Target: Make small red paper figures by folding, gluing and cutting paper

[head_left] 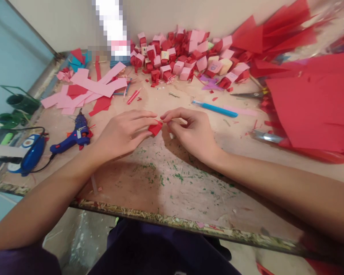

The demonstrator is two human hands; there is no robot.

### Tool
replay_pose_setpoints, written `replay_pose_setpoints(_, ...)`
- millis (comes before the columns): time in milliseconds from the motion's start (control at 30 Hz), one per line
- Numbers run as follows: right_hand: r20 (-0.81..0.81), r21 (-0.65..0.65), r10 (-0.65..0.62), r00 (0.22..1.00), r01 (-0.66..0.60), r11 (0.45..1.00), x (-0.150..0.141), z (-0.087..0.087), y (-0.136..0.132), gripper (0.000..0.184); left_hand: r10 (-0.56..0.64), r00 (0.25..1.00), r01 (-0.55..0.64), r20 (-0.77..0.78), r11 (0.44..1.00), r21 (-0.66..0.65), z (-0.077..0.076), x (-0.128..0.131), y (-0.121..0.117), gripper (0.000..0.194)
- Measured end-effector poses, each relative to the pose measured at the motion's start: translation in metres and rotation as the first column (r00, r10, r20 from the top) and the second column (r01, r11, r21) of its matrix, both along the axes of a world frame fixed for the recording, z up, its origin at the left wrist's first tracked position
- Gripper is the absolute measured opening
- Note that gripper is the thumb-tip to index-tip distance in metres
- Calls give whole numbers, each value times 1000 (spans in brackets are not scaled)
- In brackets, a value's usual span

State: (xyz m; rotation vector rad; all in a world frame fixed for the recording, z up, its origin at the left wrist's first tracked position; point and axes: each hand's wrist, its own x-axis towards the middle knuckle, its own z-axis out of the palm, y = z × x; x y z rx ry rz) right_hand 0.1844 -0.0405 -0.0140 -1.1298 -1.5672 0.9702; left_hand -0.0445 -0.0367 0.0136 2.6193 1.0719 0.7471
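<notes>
Between the fingers and thumb of my left hand (pixel 126 130) is a small folded piece of red paper (pixel 155 128). My right hand (pixel 193 131) is at the paper's right edge, its thumb and forefinger drawn together in a pinch. Whether anything lies between those right fingertips is too small to make out. Both hands are just above the wooden table (pixel 189 206). A blue glue gun (pixel 77 133) rests left of my left hand. Beyond my right hand lies a slim blue pen-like tool (pixel 215 108).
Pink paper strips (pixel 86 86) lie at the back left. A heap of small red and pink paper boxes (pixel 177 57) stands against the wall. Red sheets (pixel 312 103) cover the right side, with scissors (pixel 250 94) beside them. Green bits are scattered near the front edge.
</notes>
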Motion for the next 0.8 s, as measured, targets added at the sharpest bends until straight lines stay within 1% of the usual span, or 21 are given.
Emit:
replay_pose_setpoints(133, 33, 5, 66, 997, -67, 998, -1, 1, -1, 25, 31, 1000, -30, 3, 999, -25, -1, 1, 1, 27)
replay_pose_setpoints(267, 38, 10, 155, 987, -156, 988, -1, 0, -3, 43, 105, 989, -94, 100, 990, -108, 5, 5, -3, 26)
replay_pose_setpoints(333, 29, -5, 174, 984, -174, 985, -1, 0, -3, 49, 155, 980, -134, 125, 977, -166, 8, 6, -5, 25)
replay_pose_setpoints(400, 24, -12, 168, 985, -168, 986, -2, 1, -4, 45, 179, 975, -150, 133, 967, -208, 11, 8, -6, 25)
replay_pose_setpoints(467, 21, -14, 155, 988, -155, 988, -3, 2, -3, 36, 178, 973, -141, 144, 961, -237, 12, 9, -7, 24)
replay_pose_setpoints(533, 12, -22, 158, 987, -157, 987, -3, 3, -3, 27, 186, 969, -139, 160, 955, -263, 12, 11, -8, 23)
replay_pose_setpoints(600, -11, -38, 170, 985, -171, 985, -3, 5, -3, 23, 217, 958, -152, 189, 939, -308, 11, 13, -8, 22)
replay_pose_setpoints(633, -23, -46, 178, 984, -179, 983, -3, 5, -3, 23, 240, 946, -156, 217, 925, -346, 10, 14, -8, 21)
replay_pose_setpoints(700, -38, -50, 180, 983, -182, 982, -3, 7, -4, 25, 293, 906, -128, 305, 878, -462, 8, 15, -6, 21)
replay_pose_setpoints(733, -41, -40, 175, 984, -177, 983, -2, 7, -5, 27, 327, 874, -97, 361, 843, -528, 7, 16, -5, 22)
replay_pose_setpoints(800, -34, 22, 156, 987, -156, 988, -2, 9, -7, 31, 406, 797, -31, 447, 767, -641, 6, 15, -4, 23)
